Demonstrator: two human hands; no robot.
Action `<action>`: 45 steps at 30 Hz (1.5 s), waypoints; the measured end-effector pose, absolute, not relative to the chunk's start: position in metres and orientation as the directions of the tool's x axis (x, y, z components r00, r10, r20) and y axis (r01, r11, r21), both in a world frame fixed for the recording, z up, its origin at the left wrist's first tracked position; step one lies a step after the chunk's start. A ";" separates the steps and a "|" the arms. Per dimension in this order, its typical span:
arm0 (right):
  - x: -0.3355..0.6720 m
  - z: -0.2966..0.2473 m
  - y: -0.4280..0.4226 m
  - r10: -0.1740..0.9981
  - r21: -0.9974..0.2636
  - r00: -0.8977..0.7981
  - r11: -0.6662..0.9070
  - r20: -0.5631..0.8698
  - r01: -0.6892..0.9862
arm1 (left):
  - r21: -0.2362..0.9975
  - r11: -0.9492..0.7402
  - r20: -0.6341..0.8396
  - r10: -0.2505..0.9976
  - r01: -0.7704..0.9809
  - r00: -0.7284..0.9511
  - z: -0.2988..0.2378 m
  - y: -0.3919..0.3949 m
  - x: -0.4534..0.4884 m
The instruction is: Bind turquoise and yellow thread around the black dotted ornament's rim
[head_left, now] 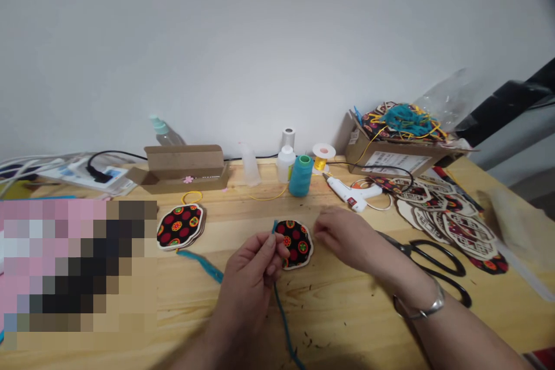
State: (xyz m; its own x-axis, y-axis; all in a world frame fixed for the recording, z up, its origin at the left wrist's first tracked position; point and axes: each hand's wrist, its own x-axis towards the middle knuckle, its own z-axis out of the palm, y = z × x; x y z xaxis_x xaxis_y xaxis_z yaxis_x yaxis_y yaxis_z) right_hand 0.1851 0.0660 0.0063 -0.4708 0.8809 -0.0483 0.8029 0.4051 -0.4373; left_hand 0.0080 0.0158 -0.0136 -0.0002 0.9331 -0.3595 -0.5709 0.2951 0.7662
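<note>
My left hand [254, 269] is closed in a pinch on a teal thread [284, 324]. A short end sticks up above the fingertips, and the rest trails down toward the table's front. Just behind these fingers is a black, red-flowered fabric piece [297, 245] with a pale scalloped edge; I cannot tell whether they touch it. My right hand [340, 237] hovers beside the piece's right edge, fingers curled together; what they hold, if anything, is hidden. Left of my hands lies a stack of similar pieces [181, 226] with a teal tassel [203, 264]. Black-handled scissors [437, 260] lie partly under my right forearm.
Behind my hands stand a teal thread cone [300, 176], a white bottle [285, 165] and a yellow spool [321, 157]. A glue gun [353, 192] lies right of them. A filled cardboard box [390, 156], an open box [186, 179] and wooden cutouts [468, 234] surround the work area.
</note>
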 end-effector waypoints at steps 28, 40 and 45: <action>0.163 -0.001 0.061 0.942 -0.497 -0.336 0.295 0.007 0.816 | 0.752 0.254 -0.353 0.935 -0.608 -0.046 -0.012 0.014 0.007; 0.194 0.126 0.120 0.971 -0.988 -0.208 0.098 0.121 -0.119 | 0.731 0.288 -0.369 0.929 -0.619 -0.004 -0.013 0.014 0.006; 0.186 0.189 0.132 0.957 -0.957 -0.051 0.287 0.285 0.051 | 0.730 0.301 -0.384 0.923 -0.613 -0.005 -0.012 0.014 0.006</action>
